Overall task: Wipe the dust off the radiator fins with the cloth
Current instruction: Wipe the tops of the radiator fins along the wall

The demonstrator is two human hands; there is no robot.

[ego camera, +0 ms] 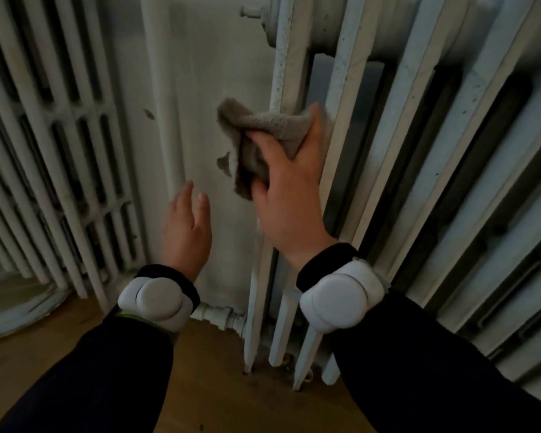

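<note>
right hand [289, 189] is gripping the cloth [263, 132] against the radiator [419, 151]'s end fin [286, 73]; left hand [186, 226], beside it, is hanging relaxed, holding nothing. specks showing on the fins suggest most wiping is remaining.

A brown wooden floor [231, 398] carries everything. On the right, the white radiator [419, 157] stands on slim feet [277, 348] planted on the boards. At the left, a second radiator [60, 157] also stands on the floor. Nearer, at the left edge, rests a pale round object [16, 307], too blurred to identify.
</note>
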